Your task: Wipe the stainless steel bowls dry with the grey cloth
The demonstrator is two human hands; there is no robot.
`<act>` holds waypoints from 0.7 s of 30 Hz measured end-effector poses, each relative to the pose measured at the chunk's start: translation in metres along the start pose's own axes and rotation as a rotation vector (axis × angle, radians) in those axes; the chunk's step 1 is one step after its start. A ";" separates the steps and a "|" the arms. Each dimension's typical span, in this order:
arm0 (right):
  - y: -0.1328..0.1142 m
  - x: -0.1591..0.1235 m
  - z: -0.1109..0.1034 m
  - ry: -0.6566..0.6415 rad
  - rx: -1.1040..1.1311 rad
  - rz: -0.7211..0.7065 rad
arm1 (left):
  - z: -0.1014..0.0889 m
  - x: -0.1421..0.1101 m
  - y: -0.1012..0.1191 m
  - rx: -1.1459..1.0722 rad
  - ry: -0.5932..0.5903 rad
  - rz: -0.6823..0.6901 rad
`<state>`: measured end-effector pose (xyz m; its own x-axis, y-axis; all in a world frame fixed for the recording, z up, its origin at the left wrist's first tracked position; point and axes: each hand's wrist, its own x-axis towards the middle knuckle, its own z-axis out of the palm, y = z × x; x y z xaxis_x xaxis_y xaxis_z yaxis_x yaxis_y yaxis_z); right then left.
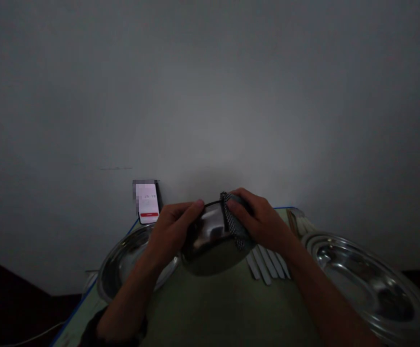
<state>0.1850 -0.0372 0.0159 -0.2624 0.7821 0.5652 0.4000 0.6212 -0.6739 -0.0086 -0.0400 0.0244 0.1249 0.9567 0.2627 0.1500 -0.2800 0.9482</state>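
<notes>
A shiny metal bowl (210, 226) is held tilted above the table, its rounded side toward me. My left hand (176, 226) is closed on its left edge, thumb on top of the rim. On the other side, my right hand (256, 217) is closed around a dark checked cloth (234, 224), pressing it over the bowl's right rim. Part of the cloth and the fingers behind the bowl are hidden. Below my right hand, several flat pale utensils (268, 265), perhaps knives, lie side by side on the table.
A large metal basin (111, 262) stands at the left, partly behind my left forearm. More shiny metal basins (365, 284) sit at the right. A lit phone (148, 202) leans against the wall (210, 96) behind the greenish table (224, 308). Pale-handled things (304, 224) lie at the back right.
</notes>
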 end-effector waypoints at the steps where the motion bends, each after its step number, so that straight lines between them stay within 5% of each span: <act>1: -0.003 0.000 0.001 -0.015 -0.015 -0.001 | 0.002 -0.001 0.001 0.070 -0.004 0.027; 8: 0.006 0.004 -0.001 0.025 0.150 0.067 | 0.005 0.001 -0.002 0.138 0.095 0.011; 15: 0.039 0.011 0.001 0.349 0.476 0.311 | 0.010 0.010 -0.014 -0.399 0.368 -0.215; 21: 0.057 0.010 0.002 0.329 0.419 0.432 | 0.021 0.014 -0.011 -0.690 0.479 -0.344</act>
<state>0.2037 0.0059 -0.0176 0.1514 0.9495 0.2747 0.0179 0.2752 -0.9612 0.0117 -0.0248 0.0138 -0.2623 0.9525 -0.1548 -0.5362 -0.0105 0.8440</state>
